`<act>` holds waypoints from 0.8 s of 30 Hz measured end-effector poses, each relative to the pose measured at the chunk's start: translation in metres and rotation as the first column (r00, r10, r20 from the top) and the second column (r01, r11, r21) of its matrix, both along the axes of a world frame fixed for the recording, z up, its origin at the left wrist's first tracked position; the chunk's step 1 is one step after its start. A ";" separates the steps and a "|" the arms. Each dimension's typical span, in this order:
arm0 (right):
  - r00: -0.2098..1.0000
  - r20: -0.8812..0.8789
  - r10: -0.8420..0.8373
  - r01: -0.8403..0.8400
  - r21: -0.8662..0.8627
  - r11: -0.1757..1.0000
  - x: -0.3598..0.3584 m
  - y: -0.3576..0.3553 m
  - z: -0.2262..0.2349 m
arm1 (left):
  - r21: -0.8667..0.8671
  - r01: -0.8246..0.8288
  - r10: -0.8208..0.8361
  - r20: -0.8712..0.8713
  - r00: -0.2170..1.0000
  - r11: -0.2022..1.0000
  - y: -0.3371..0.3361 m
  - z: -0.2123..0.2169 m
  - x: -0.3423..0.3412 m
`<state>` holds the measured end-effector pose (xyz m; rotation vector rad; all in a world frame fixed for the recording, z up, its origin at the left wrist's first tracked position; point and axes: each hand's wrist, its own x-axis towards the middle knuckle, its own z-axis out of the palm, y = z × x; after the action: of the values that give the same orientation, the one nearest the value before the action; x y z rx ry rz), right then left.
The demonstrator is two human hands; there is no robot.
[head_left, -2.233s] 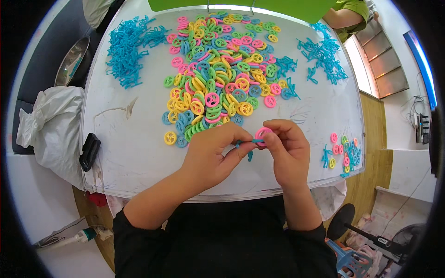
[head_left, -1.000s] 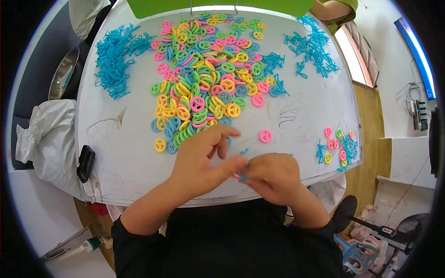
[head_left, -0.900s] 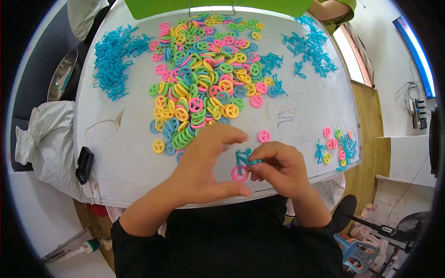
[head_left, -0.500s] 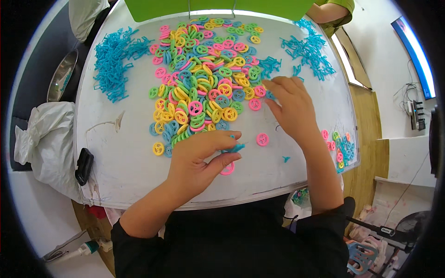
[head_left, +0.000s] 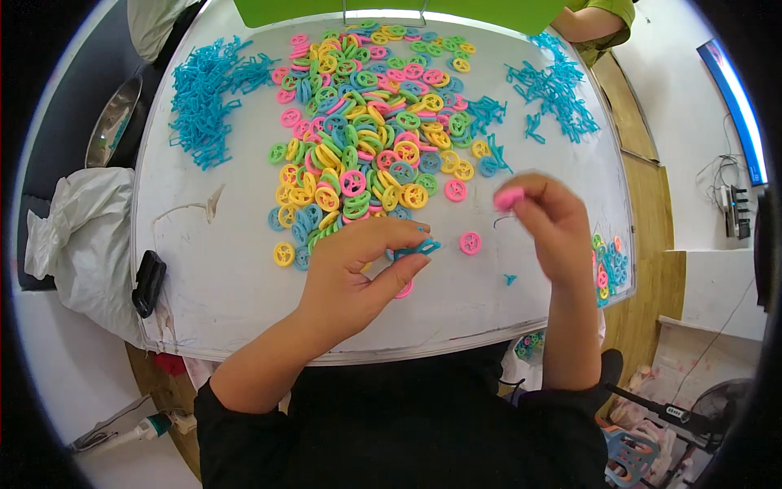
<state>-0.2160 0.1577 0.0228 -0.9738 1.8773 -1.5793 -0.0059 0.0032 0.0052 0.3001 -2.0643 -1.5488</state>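
Observation:
Between thumb and fingers, my left hand point(head_left: 358, 269) pinches a small blue plastic piece point(head_left: 422, 248) at the near edge of a heap of coloured wheels point(head_left: 358, 155). A pink wheel point(head_left: 510, 198) is gripped in the fingertips of my right hand point(head_left: 550, 224), raised to the right of the heap and slightly blurred. Below and between the hands, a loose pink wheel point(head_left: 470, 243) lies flat on the white table point(head_left: 456, 314). Another pink wheel point(head_left: 405, 289) is partly hidden under my left hand. A tiny blue piece point(head_left: 510, 279) lies near my right wrist.
Blue plastic pieces form a pile point(head_left: 199, 106) at far left and another point(head_left: 554, 94) at far right. A black case point(head_left: 148, 284) sits at the table's left edge. Finished-looking coloured parts point(head_left: 611, 269) lie at the right edge. Another person's arm point(head_left: 582, 24) rests beyond a green board point(head_left: 472, 12).
My right hand has come back from the right side of the heap toward me, now with a pink wheel in it. My left hand keeps its hold on the blue piece.

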 end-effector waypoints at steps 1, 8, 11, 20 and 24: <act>0.992 0.080 0.102 -0.100 -0.026 0.995 0.010 0.008 0.001 | -0.001 -0.001 0.001 0.000 1.000 1.000 0.000 0.001 -0.001; 0.952 0.241 0.188 -0.225 0.134 0.965 0.074 0.014 -0.003 | -0.115 0.067 -0.062 0.046 0.997 0.991 0.007 -0.005 -0.002; 0.920 0.352 0.175 -0.182 -0.012 0.983 0.082 0.012 -0.012 | -0.100 0.055 -0.053 0.022 0.998 0.994 0.009 -0.002 -0.002; 0.749 0.649 0.131 0.014 -0.214 0.977 0.076 0.003 -0.008 | 0.112 0.029 -0.035 0.050 0.998 0.993 0.010 -0.006 0.000; 0.804 0.592 0.058 0.036 -0.146 0.989 0.088 -0.005 -0.012 | -0.019 -0.045 0.045 0.000 0.999 0.999 0.012 -0.005 -0.001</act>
<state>-0.1279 0.1524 0.0112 -0.4487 1.3209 -1.7760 -0.0069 0.0157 -0.0003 0.3379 -2.0575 -1.5011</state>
